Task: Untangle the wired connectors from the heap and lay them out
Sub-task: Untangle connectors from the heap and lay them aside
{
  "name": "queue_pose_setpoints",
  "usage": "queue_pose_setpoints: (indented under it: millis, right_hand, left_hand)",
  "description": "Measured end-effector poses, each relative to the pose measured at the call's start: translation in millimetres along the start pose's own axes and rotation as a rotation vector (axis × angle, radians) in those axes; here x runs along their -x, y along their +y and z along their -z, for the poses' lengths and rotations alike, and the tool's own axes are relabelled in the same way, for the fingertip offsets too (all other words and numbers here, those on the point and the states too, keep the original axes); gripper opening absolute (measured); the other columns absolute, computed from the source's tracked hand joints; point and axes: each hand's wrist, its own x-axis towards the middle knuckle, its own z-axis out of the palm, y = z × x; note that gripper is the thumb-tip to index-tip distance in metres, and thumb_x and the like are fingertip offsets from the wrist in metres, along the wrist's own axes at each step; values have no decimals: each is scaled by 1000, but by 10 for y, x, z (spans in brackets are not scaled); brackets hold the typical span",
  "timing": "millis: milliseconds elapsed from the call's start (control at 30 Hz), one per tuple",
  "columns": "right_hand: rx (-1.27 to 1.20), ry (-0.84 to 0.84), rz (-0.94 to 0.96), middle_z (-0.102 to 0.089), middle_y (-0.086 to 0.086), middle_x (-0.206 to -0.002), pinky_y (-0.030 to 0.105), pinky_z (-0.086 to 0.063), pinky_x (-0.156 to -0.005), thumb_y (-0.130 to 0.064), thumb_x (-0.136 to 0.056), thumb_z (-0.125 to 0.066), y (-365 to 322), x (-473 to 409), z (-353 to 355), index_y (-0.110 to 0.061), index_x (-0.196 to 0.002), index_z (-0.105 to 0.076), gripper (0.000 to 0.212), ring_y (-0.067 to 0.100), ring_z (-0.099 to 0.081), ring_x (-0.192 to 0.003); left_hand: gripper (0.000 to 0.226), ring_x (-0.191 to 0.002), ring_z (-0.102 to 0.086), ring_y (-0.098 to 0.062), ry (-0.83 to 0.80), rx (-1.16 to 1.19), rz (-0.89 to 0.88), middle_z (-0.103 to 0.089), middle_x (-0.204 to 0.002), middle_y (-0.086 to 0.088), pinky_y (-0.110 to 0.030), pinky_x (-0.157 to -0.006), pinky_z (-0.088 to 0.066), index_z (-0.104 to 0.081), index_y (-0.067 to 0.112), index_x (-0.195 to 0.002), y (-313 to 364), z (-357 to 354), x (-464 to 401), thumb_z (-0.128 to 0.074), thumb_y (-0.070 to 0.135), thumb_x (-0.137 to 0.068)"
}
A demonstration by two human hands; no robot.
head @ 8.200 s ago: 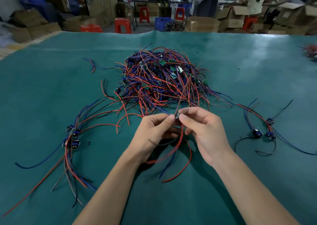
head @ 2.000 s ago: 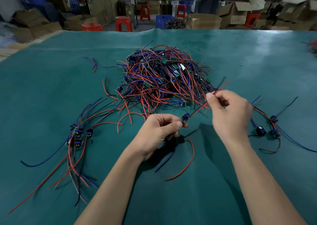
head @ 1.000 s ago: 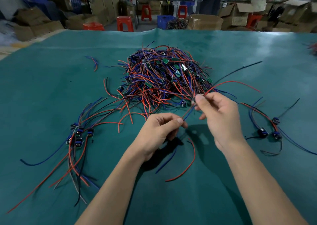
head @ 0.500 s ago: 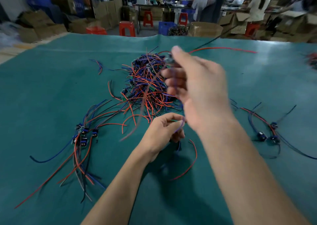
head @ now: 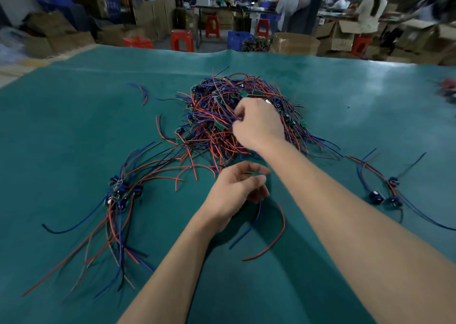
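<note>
green table cover (head: 74, 131) | cardboard boxes (head: 294, 43) | red stools (head: 182, 39)

— Where can my hands pass?

— Bare green mat (head: 61, 131) lies open on my far left and in front of my elbows.

— What blocks me?

— The heap (head: 222, 116) fills the middle under my right hand (head: 259, 123). Laid-out connectors (head: 121, 190) fan across my left, another cluster (head: 385, 195) sits at my right, and two loose wires (head: 269, 225) curl below my left hand (head: 234, 193).
</note>
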Motion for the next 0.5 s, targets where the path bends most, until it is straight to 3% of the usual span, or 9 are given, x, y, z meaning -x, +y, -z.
queue_pose_setpoints:
  millis: [100, 200, 300, 400, 500]
  right_hand:
    - [119, -106, 67, -59, 3, -134, 42, -51, -94, -25, -93, -66, 310, -116, -52, -30, -133, -61, 40, 32, -56, -122]
    - [139, -19, 49, -68, 3, -121, 39, -51, -83, -24, -92, -68, 493, -190, -103, -32, -123, -67, 33, 33, -62, -112]
    - [204, -65, 6, -68, 8, -116, 37, -49, -76, -21, -93, -67, 600, -214, -125, -29, -122, -66, 30, 36, -63, -108]
    - [167, -64, -5, -70, 11, -114, 43, -56, -87, -12, -90, -69, 702, -230, -128, -26, -101, -71, 18, 36, -63, -107]
    - [8, 26, -59, -74, 8, -103, 41, -56, -92, -9, -83, -70, 765, -206, -32, -28, -86, -73, 19, 32, -66, -103]
  left_hand:
    - [15, -57, -54, -13, -24, -11, -22, -66, -67, -5, -21, -59, -46, -65, 3, -107, 19, 9, 23, -54, 1, -97]
    - [16, -59, -54, -14, -30, -7, -8, -66, -68, -6, -22, -60, -46, -65, 3, -107, 35, 19, 40, -53, 1, -97]
    - [16, -59, -54, -14, -16, 2, 5, -67, -67, -4, -24, -62, -46, -65, 6, -105, 25, 14, 29, -53, 0, -97]
    - [16, -59, -55, -13, -17, -4, 13, -67, -67, -3, -24, -62, -47, -66, 4, -107, 28, 20, 29, -53, 0, -97]
    - [16, -57, -56, -12, -15, 5, 15, -67, -67, -3, -22, -61, -47, -65, 2, -108, 24, 26, 24, -53, 0, -97]
